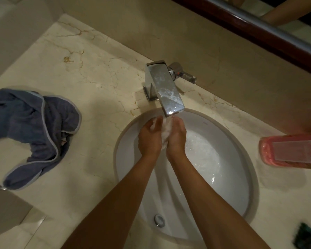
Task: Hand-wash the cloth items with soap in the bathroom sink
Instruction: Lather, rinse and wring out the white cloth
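White cloth [164,133] squeezed between both hands [162,136].

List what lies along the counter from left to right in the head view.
Blue-grey towel → left hand → white cloth held between both hands → right hand → pink soap packet.
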`<control>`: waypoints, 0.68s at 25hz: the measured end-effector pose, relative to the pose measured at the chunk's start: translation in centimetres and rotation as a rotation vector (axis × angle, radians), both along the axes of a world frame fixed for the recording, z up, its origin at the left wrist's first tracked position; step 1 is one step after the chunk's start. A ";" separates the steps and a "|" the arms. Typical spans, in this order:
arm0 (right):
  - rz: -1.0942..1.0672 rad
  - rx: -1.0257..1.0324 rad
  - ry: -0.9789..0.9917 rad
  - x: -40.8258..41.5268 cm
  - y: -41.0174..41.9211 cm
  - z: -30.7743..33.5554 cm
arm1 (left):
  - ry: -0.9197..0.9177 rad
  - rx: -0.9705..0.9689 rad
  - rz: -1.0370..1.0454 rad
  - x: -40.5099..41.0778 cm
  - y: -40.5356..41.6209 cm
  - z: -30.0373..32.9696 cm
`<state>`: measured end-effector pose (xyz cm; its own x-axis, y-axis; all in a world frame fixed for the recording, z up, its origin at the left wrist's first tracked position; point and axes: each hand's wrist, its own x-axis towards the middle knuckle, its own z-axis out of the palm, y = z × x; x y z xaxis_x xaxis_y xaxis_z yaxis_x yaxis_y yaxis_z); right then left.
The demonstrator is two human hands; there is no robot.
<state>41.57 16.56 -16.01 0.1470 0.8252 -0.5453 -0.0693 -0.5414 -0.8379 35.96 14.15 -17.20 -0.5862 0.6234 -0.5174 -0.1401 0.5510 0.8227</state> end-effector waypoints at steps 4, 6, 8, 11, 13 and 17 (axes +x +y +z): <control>0.077 0.042 0.087 0.9 -1.4 -0.4 | 0.004 -0.055 0.031 0.0 0.8 -0.2; 0.069 0.060 0.223 1.6 -1.5 -0.5 | -0.046 -0.027 0.074 0.3 0.8 -0.2; 0.042 0.028 0.272 2.4 -1.3 -0.5 | -0.046 0.012 0.096 0.6 0.9 0.0; -0.009 -0.106 0.241 2.9 -1.2 -0.4 | -0.028 0.080 0.098 0.9 0.9 0.3; -0.078 -0.208 0.386 2.6 -1.3 -0.3 | -0.007 0.099 0.075 0.9 0.7 0.2; -0.200 -0.247 0.453 1.1 -1.2 0.2 | 0.071 0.076 0.040 0.5 0.2 0.2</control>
<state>42.64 15.34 -15.76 -0.0071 0.6447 -0.7644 -0.5147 -0.6578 -0.5499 36.46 14.40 -17.00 -0.6448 0.6346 -0.4260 -0.1010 0.4817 0.8705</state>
